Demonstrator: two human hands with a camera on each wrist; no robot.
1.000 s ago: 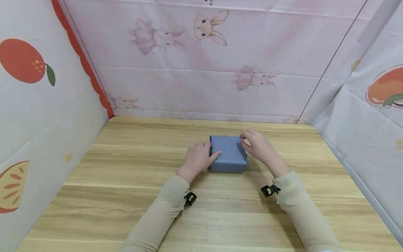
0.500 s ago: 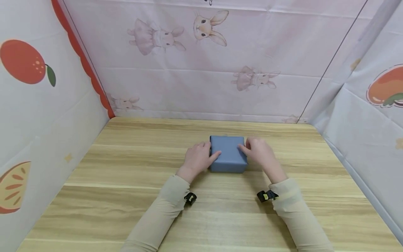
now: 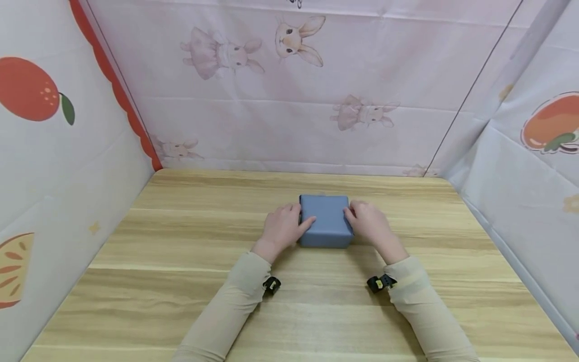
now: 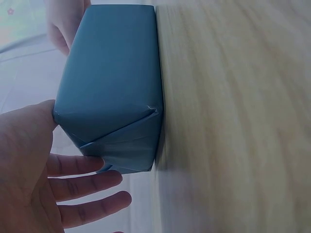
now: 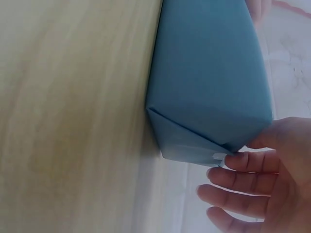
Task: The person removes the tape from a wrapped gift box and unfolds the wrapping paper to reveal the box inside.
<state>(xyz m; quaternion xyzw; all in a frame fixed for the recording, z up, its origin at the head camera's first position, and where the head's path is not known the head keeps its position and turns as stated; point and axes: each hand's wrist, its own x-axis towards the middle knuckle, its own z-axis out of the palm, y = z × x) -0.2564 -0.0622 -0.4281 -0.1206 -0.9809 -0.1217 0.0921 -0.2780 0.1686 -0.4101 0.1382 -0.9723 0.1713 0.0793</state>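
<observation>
At frame center on the wooden table, the blue wrapped box sits between the left hand and right hand, fingers relaxed against its 2 ends. It looks light and stiff, with slick, tearable paper; best gripped at those folded ends.

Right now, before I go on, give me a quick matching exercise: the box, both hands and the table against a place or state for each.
Things:
1. blue wrapped box
2. left hand
3. right hand
4. wooden table

Places or states:
A. touches the box's right end
B. lies flat on the table between the hands
C. bears the box
D. thumb rests on the box's top, at its left end

Pairs: 1-B, 2-D, 3-A, 4-C
</observation>
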